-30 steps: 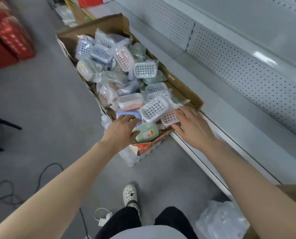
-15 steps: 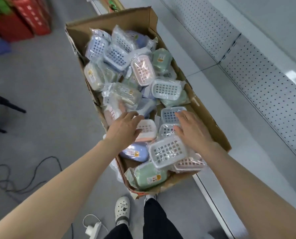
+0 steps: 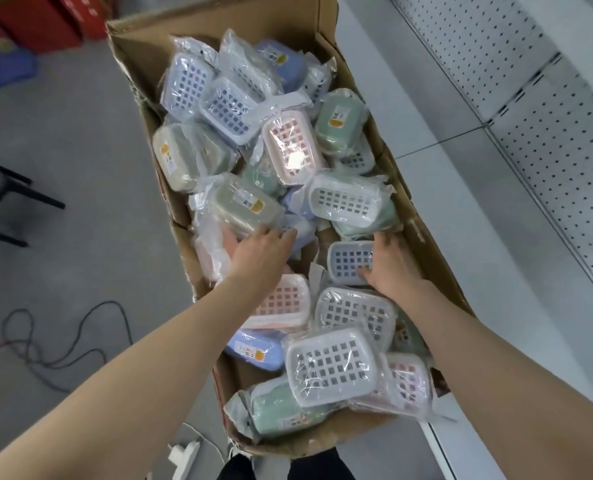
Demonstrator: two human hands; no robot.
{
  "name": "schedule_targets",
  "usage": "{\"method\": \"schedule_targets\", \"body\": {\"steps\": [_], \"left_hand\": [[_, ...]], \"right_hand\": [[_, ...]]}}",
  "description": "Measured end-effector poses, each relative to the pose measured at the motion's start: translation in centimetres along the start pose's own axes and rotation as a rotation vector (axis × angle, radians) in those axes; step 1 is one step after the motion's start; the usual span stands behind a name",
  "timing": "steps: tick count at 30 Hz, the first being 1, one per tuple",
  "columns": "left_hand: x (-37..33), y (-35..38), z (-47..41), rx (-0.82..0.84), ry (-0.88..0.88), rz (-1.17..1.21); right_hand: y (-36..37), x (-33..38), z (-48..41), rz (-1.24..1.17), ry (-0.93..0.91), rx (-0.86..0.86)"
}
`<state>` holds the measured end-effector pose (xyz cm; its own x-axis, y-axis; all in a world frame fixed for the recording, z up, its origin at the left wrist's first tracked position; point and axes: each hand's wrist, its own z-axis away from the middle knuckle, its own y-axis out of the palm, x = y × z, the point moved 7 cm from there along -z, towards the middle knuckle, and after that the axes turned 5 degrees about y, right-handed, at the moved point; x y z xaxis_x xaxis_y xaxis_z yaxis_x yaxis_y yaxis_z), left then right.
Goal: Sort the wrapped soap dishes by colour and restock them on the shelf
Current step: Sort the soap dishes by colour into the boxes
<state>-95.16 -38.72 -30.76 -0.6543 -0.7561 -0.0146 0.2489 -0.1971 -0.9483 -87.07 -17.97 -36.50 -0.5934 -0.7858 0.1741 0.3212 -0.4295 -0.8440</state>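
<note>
A long cardboard box (image 3: pixel 423 233) on the floor holds several plastic-wrapped soap dishes in blue, pink, green and beige. My left hand (image 3: pixel 258 252) reaches into the middle of the pile, fingers spread among the wrappers beside a beige dish (image 3: pixel 243 204); what it touches underneath is hidden. My right hand (image 3: pixel 390 265) lies with fingers extended on a blue dish (image 3: pixel 348 261) by the box's right wall. A pink dish (image 3: pixel 281 299) sits between my forearms. A white-topped dish (image 3: pixel 329 365) and a green one (image 3: pixel 277 410) lie at the near end.
The white shelf (image 3: pixel 468 174) with a pegboard back (image 3: pixel 565 140) runs along the right of the box. Grey floor on the left carries a black cable (image 3: pixel 46 341), a white plug (image 3: pixel 184 452) and black chair legs (image 3: pixel 14 188). Red cartons (image 3: pixel 46 19) stand far left.
Both hands have moved forward, deeper into the box, from its near end to the middle of the pile. The camera has come closer over the box.
</note>
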Motion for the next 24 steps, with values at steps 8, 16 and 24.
{"method": "schedule_targets", "body": {"steps": [8,16,24], "left_hand": [[0.9,-3.3,2.0,-0.195,0.041,0.231],[3.1,-4.0,6.3,-0.171,0.024,0.419],[4.7,-2.8,8.6,-0.035,-0.041,0.423]], "right_hand": [[-0.1,-0.7,0.1,0.086,0.026,-0.055],[-6.8,2.7,7.6,0.040,-0.111,-0.446],[-3.0,3.0,15.8,0.043,-0.244,-0.199]]}}
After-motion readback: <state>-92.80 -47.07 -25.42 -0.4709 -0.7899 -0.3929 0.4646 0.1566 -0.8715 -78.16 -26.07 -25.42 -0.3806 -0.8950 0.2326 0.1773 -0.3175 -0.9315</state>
